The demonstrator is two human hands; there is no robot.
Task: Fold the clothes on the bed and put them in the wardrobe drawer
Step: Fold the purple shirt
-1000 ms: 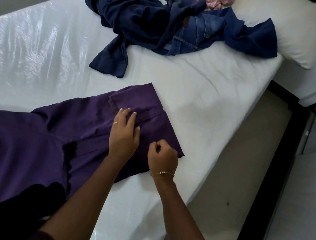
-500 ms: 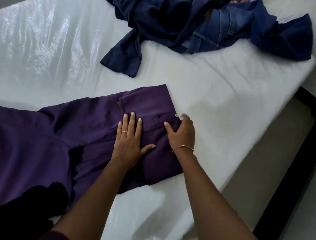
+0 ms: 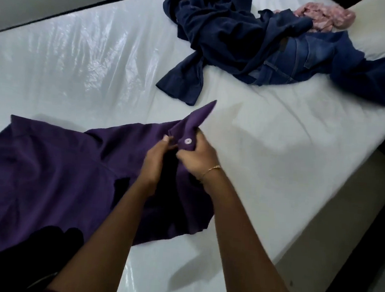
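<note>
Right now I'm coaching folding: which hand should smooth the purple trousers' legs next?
Probably left. The left hand lies nearer the spread purple trousers; the right hand grips the buttoned waistband.

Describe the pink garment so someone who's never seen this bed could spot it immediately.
Look to the far right end of the white bed, beyond the purple garment that both hands grip. A pile of dark blue clothes lies there; the pink garment is crumpled at its far edge, the only pale, pinkish piece.
</note>
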